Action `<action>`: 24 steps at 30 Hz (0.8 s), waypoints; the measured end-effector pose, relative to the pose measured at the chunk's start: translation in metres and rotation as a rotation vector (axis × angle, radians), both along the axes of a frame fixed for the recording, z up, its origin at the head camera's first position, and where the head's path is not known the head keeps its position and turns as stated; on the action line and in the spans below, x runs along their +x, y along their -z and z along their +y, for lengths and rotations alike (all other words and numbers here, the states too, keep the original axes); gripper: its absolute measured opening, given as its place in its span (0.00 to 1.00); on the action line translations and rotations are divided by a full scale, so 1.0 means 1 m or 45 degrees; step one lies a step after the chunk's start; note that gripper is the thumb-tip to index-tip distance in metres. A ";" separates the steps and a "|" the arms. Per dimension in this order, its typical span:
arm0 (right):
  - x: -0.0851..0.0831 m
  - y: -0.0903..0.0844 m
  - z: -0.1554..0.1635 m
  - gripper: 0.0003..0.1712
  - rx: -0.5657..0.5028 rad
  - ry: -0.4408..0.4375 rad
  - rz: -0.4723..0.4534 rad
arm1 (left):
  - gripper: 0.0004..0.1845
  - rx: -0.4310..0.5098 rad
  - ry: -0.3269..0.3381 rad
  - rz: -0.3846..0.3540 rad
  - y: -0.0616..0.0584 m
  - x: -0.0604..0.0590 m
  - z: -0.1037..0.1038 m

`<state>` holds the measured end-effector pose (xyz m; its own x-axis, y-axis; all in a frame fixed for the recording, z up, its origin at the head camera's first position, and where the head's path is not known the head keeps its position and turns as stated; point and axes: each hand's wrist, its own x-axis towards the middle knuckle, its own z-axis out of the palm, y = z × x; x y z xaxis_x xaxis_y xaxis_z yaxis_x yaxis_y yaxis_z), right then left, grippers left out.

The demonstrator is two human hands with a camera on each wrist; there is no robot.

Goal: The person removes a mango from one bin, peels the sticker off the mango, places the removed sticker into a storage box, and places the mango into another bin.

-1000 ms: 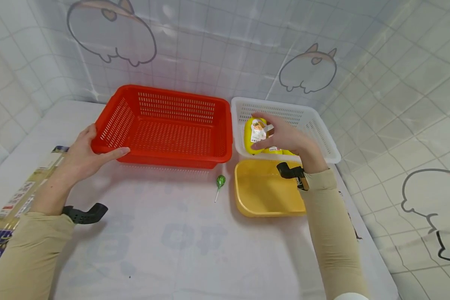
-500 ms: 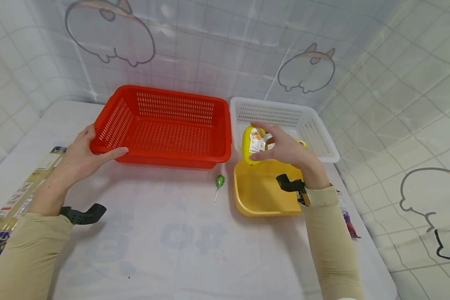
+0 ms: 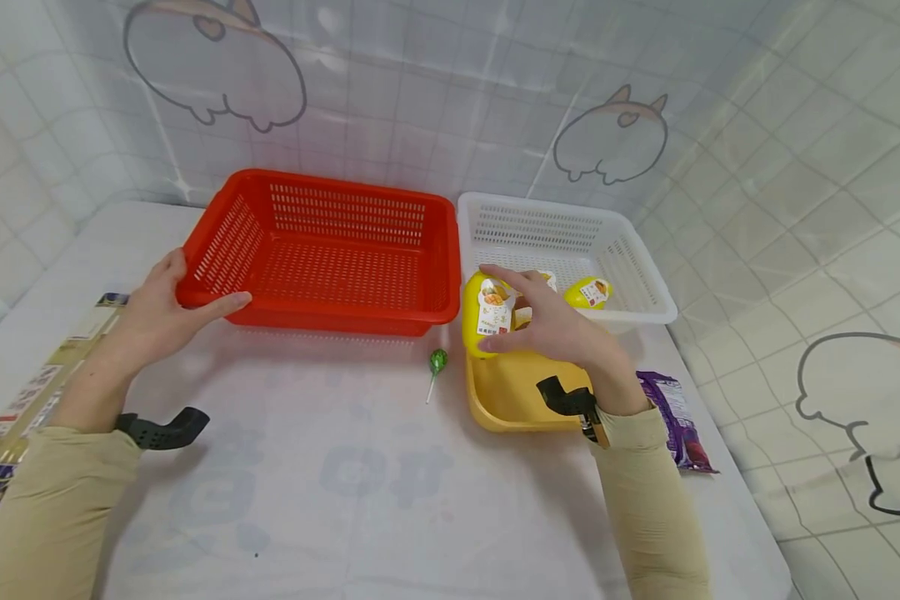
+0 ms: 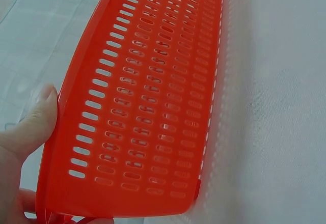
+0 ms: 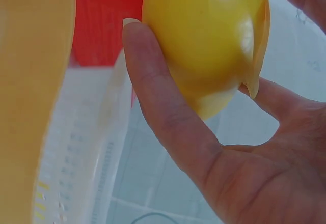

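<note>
Pinching a yellow egg-shaped capsule (image 3: 480, 312) above the yellow tray (image 3: 510, 400), right hand (image 3: 558, 325); left hand (image 3: 157, 312) grips the red basket (image 3: 322, 250).

Green lollipop (image 3: 439, 362), purple snack packet (image 3: 676, 421), yellow tray (image 3: 508, 395).

Yellow egg (image 5: 204, 35) between fingers (image 5: 158, 96)

The head camera looks forward and down over the whole table (image 3: 360, 467). The left wrist camera sits close against the red basket (image 4: 147, 112), also seen from the head. The right wrist camera looks close-up at the yellow egg (image 5: 209, 40), shared too.
</note>
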<state>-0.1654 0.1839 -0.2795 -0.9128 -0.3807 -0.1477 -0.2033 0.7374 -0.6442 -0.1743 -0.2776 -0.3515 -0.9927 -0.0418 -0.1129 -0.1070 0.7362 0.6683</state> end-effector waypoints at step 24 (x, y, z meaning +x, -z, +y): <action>0.036 0.029 -0.050 0.53 -0.186 -0.182 -0.088 | 0.62 0.005 0.006 0.052 0.004 0.000 0.005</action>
<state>-0.1294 0.1340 -0.3086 -0.8378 -0.5273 -0.1416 -0.2507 0.6019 -0.7582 -0.1738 -0.2722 -0.3555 -0.9967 -0.0364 -0.0724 -0.0759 0.7340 0.6749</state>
